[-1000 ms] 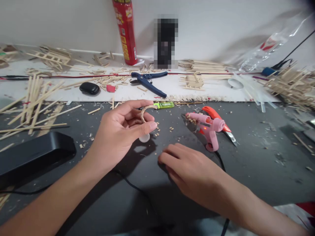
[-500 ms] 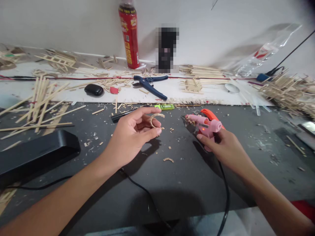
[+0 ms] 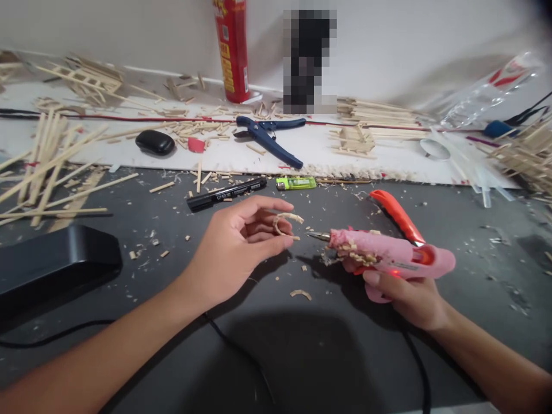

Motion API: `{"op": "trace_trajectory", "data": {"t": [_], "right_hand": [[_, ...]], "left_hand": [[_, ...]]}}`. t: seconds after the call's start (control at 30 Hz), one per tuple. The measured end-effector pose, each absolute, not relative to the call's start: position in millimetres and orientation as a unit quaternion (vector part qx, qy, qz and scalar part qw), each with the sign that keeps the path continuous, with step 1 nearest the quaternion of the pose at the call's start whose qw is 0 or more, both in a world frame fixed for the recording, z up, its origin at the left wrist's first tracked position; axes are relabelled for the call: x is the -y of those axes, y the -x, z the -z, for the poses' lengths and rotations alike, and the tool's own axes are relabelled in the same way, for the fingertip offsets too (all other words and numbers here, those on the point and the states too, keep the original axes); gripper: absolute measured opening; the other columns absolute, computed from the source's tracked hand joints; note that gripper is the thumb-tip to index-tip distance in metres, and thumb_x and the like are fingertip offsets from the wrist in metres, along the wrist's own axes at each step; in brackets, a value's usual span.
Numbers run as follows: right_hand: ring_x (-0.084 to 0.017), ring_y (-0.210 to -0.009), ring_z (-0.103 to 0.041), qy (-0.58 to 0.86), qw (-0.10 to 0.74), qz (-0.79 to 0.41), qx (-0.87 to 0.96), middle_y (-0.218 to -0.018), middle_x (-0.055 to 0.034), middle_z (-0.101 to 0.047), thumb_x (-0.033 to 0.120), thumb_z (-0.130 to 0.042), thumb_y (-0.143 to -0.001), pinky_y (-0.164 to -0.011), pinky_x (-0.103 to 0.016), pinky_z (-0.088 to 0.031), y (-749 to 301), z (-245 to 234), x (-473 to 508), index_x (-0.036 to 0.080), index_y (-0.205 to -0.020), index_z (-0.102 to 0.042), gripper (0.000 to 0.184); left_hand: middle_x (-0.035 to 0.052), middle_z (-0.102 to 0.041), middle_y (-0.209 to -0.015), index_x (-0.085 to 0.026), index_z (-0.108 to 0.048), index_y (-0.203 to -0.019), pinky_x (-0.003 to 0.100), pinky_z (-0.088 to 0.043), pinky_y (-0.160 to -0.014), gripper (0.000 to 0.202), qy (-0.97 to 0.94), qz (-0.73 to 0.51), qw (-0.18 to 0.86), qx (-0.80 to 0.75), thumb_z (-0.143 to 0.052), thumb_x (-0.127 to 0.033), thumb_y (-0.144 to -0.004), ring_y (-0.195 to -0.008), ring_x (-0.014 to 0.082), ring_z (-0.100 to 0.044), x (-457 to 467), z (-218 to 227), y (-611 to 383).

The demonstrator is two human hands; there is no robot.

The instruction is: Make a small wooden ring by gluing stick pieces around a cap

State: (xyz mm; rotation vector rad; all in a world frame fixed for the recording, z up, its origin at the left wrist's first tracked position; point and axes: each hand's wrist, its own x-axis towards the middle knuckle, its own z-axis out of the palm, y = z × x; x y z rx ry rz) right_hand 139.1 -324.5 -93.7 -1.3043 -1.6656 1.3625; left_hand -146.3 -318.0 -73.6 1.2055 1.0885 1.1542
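Between the thumb and fingers of my left hand is a curved wooden piece, a C-shaped arc of short stick segments with its opening toward the right. My right hand grips a pink hot glue gun by its handle. Its metal nozzle points left and lies just short of the arc's open side, apart from it. Wood bits and glue strings cling to the gun's front, and a small light glows on its side. A smaller curved wooden piece lies on the dark table below the hands.
Behind the hands lie a black marker, a green lighter and orange-handled pliers. Blue cutters and a black oval case rest on the white board. Wooden sticks pile at left; a black box stands nearer.
My right hand has brought the glue gun nearer, its nozzle now close to the arc. My left hand still holds the arc, slightly lower in view. The camera view has shifted.
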Motion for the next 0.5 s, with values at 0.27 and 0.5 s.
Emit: {"op": "trace_trajectory", "data": {"t": [0.27, 0.5], "right_hand": [[-0.019, -0.056, -0.059, 0.425, 0.249, -0.387, 0.779, -0.066, -0.0005, -0.065, 0.023, -0.063, -0.090, -0.054, -0.029, -0.051, -140, 79, 320, 0.027, -0.081, -0.071, 0.013], [-0.023, -0.054, -0.064, 0.438, 0.220, -0.317, 0.812, -0.067, -0.0010, -0.069, 0.019, -0.058, -0.089, -0.053, -0.033, -0.054, -143, 78, 322, 0.032, -0.088, -0.071, 0.019]], "left_hand": [[-0.0062, -0.078, -0.085, -0.031, -0.083, -0.103, 0.008, -0.061, -0.071, 0.030, -0.524, -0.480, 0.526, -0.467, -0.087, -0.011, -0.080, -0.074, 0.0064, -0.073, 315, 85, 142], [-0.0068, -0.079, -0.086, -0.034, -0.083, -0.104, 0.007, -0.061, -0.070, 0.029, -0.545, -0.468, 0.504, -0.479, -0.089, -0.015, -0.083, -0.075, 0.0076, -0.075, 316, 85, 142]]}}
